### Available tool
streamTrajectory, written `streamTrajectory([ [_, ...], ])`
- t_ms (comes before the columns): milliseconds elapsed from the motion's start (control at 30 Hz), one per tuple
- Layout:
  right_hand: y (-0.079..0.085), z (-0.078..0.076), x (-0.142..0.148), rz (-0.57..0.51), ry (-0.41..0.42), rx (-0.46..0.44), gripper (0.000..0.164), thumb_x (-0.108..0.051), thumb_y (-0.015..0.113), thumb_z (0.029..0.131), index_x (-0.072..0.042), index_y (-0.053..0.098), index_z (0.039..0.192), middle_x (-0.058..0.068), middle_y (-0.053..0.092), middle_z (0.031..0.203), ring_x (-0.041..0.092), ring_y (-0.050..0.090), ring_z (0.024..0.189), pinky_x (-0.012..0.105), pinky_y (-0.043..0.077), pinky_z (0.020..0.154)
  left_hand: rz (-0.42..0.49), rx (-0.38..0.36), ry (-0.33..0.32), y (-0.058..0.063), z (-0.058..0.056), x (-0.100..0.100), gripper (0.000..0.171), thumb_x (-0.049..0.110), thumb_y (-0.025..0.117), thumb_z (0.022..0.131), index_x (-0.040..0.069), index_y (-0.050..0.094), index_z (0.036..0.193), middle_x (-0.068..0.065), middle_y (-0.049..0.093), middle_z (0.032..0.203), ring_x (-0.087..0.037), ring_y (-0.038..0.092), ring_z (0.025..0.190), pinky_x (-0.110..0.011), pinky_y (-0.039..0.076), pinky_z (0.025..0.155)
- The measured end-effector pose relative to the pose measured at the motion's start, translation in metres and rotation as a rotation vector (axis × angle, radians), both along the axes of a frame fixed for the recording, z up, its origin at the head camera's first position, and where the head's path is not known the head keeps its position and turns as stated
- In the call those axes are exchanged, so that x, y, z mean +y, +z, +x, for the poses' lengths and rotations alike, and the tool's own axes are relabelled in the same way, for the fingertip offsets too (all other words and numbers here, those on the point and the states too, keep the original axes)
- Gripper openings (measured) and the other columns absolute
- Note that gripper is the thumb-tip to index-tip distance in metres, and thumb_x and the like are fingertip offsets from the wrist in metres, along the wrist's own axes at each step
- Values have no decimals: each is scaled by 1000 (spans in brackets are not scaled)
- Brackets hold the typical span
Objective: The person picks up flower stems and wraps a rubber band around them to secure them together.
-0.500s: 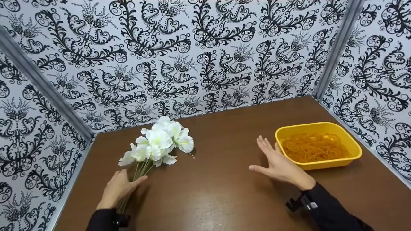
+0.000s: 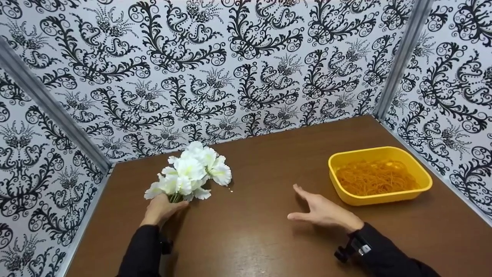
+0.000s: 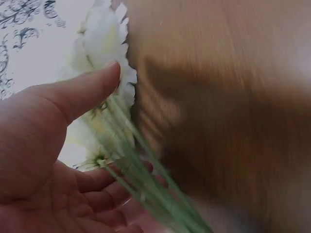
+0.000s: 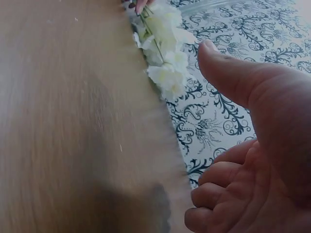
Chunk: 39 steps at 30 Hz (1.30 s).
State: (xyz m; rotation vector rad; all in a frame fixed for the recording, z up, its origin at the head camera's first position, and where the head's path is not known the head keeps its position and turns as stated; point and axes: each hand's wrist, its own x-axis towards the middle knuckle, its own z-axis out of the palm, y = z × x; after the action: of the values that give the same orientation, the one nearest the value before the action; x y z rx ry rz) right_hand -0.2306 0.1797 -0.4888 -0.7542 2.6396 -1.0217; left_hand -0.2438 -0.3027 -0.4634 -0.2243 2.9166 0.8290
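Lengthwise, the bouquet [image 2: 182,179] slants rightward, white blooms [image 2: 192,168] toward the back wall [image 2: 238,88].

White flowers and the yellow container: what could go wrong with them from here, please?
Some stems could slip from a loose hold: the left wrist view shows a gap between the thumb and fingers of the left hand.
The white flowers might get creased if this hand closes, since its thumb overlaps the petals in that view.
The right hand might bump the yellow container if it swings that way.
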Motion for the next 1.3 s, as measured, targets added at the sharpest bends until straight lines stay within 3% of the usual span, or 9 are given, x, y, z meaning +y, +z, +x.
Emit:
streamTrajectory([
  [67,0,0,-2,-10,21,-32,99,-56,69,91,4,24,156,24,25,161,40,30,146,57,25,118,68,-17,19,-3,-4,5,57,39,78,88,-12,57,105,-18,61,90,-27,56,75,-40,49,69],
  [267,-1,0,-8,-22,52,-84,97,-55,68,93,3,25,157,21,26,162,37,29,148,56,24,119,386,-76,94,-13,-13,20,27,21,71,95,0,60,83,-8,59,69,-17,55,56,-27,47,52],
  [433,-3,0,-15,-38,76,-102,95,-54,68,93,4,25,156,21,27,162,35,29,148,55,24,119,460,-105,46,-15,-15,33,23,15,58,102,0,58,85,-5,55,70,-14,52,56,-25,45,53],
  [567,-5,1,-21,-51,98,-139,94,-53,67,94,1,25,157,18,27,163,33,28,149,54,24,120,540,-126,36,-19,-16,46,27,13,47,106,6,47,79,0,40,65,-13,39,54,-26,37,53],
  [800,-8,3,-32,-86,143,-208,93,-53,66,95,2,24,157,17,27,163,31,28,149,53,24,120,968,-149,109,-29,-22,73,28,13,41,110,9,36,82,1,31,69,-11,27,57,-24,27,54],
  [933,-5,4,-39,-107,148,-227,93,-54,65,95,1,24,157,17,28,162,30,32,148,52,26,120,1223,-121,156,-25,-29,95,22,16,37,111,6,40,92,1,32,72,-8,28,57,-20,27,50],
  [1100,-2,4,-52,-159,173,-239,93,-52,66,95,3,23,157,19,28,162,31,35,146,49,28,119,1519,-91,126,-18,-34,119,19,20,33,112,6,40,103,3,33,73,-5,29,55,-16,27,48],
  [1300,-1,2,-68,-280,210,-304,87,-44,64,99,9,23,155,28,32,157,36,38,143,47,31,117,1704,-76,75,-18,-34,151,19,23,33,112,8,40,102,3,32,74,-6,28,56,-16,26,50],
])
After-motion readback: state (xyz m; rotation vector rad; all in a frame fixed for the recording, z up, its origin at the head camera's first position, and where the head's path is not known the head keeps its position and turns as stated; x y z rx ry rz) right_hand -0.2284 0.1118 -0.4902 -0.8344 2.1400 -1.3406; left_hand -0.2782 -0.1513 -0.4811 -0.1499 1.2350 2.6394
